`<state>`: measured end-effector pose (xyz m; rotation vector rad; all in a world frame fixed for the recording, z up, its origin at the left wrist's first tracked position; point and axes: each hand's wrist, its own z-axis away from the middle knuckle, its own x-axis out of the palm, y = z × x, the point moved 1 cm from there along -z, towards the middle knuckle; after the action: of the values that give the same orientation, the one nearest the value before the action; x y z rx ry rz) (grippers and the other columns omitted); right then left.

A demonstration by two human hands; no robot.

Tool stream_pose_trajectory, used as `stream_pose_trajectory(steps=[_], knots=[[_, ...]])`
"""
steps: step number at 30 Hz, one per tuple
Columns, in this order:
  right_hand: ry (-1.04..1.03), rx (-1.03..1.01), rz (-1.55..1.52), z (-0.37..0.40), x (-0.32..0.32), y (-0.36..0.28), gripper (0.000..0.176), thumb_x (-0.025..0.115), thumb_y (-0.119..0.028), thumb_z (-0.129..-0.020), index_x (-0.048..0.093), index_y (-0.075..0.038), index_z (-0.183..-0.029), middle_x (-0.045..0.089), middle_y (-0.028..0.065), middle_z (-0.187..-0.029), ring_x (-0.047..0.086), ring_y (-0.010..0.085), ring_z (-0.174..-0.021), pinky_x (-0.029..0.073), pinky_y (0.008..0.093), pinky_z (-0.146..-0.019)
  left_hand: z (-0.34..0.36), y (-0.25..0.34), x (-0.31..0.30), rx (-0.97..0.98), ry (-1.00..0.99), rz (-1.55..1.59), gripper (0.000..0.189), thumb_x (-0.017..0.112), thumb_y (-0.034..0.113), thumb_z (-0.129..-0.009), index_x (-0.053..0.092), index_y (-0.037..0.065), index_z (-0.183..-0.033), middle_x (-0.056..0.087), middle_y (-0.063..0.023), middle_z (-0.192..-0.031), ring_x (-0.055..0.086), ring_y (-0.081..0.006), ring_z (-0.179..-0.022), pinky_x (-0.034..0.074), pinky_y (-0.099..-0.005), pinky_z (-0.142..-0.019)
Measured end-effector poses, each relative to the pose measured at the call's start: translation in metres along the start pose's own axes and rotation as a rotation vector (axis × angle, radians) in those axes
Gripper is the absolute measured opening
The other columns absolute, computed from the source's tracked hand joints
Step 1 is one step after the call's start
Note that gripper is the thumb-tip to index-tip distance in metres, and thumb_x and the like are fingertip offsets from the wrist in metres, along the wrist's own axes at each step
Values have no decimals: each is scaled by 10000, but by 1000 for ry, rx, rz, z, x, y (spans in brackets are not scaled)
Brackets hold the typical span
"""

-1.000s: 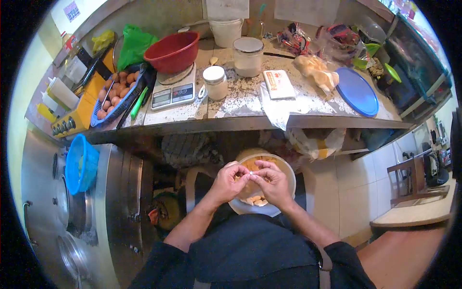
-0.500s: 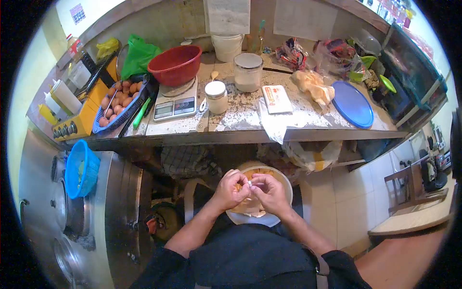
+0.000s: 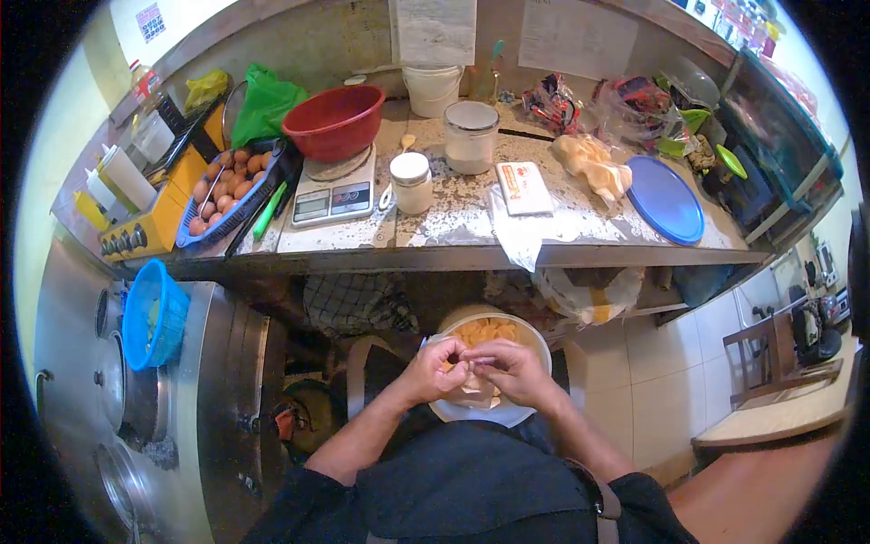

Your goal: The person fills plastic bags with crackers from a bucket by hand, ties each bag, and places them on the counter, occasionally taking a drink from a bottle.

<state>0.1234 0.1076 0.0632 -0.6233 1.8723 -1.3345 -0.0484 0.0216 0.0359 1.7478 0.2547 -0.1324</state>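
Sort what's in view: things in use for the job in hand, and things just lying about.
Apparently in use:
- left hand and right hand, fingertips together
- white tub beneath them
- orange pieces inside it

Apparently just lying about:
- red bowl
- kitchen scale
- eggs
- blue lid
- green bag

Fwd of our L hand (image 3: 437,370) & R hand (image 3: 514,370), past the tub (image 3: 545,349), the counter edge (image 3: 426,261) blocks us. On the R we've room to pass over the floor tiles (image 3: 671,385) up to the chair (image 3: 788,349); on the L the metal cabinet (image 3: 207,372) is in our way.
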Motion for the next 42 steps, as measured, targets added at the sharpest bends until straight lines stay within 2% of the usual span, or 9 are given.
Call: stream_pose_trajectory(steps=[7,10,17,22,28,30,31,38,42], knots=[[-84,-220,315,2,-10,-10,166,722,-107,-793,658,-65,-940,647,116,-931,650,277,-840,515,368,-710,16,-2,9,-184,-66,154,130,605,175,-852,555,56,-863,562,-17,-842,526,-94,-815,462,-277,-742],[-136,-180,323,10,-3,-11,175,740,-118,-800,635,-51,-924,649,108,-893,643,282,-848,510,357,-731,22,-7,11,-164,-79,237,142,607,187,-858,546,60,-866,554,-16,-842,523,-95,-814,461,-277,-738],[-56,-64,303,27,13,-13,198,709,-162,-824,610,-38,-942,651,139,-878,652,307,-839,513,382,-746,28,3,9,82,-36,-58,173,613,198,-847,527,48,-839,570,-69,-834,564,-179,-777,472,-312,-731],[-23,27,177,31,15,-18,178,707,-156,-831,635,-24,-925,689,120,-873,687,266,-816,532,347,-750,30,11,11,164,62,-147,177,632,162,-830,526,22,-829,570,-105,-810,558,-225,-765,457,-339,-696],[47,63,61,30,13,-11,166,709,-159,-845,658,-17,-915,701,97,-872,691,197,-827,528,308,-758,31,17,0,-75,33,132,185,644,96,-875,634,3,-1034,648,-107,-963,626,-191,-888,490,-308,-785],[20,46,48,27,12,-13,139,707,-115,-838,654,-17,-922,703,92,-878,686,180,-833,526,298,-756,26,13,-10,1,-138,89,209,669,96,-872,666,11,-1064,672,-90,-982,636,-176,-909,492,-295,-791],[-7,29,35,26,12,-15,125,706,-71,-832,650,-17,-929,706,88,-885,681,163,-840,525,287,-754,24,23,-12,-8,-139,78,157,689,116,-862,684,17,-984,678,-68,-933,635,-160,-873,493,-291,-776],[-33,32,9,25,13,-11,124,735,-70,-821,659,-27,-909,710,90,-898,683,157,-850,528,286,-763,20,23,-23,-58,-236,109,89,688,88,-849,669,26,-911,649,-43,-863,610,-135,-818,480,-280,-744],[-72,24,-45,27,15,-4,131,748,-64,-812,659,-20,-898,712,95,-912,684,161,-853,532,291,-774,19,20,-22,25,-315,82,73,644,99,-875,627,33,-898,610,-33,-858,578,-136,-812,460,-285,-731]])
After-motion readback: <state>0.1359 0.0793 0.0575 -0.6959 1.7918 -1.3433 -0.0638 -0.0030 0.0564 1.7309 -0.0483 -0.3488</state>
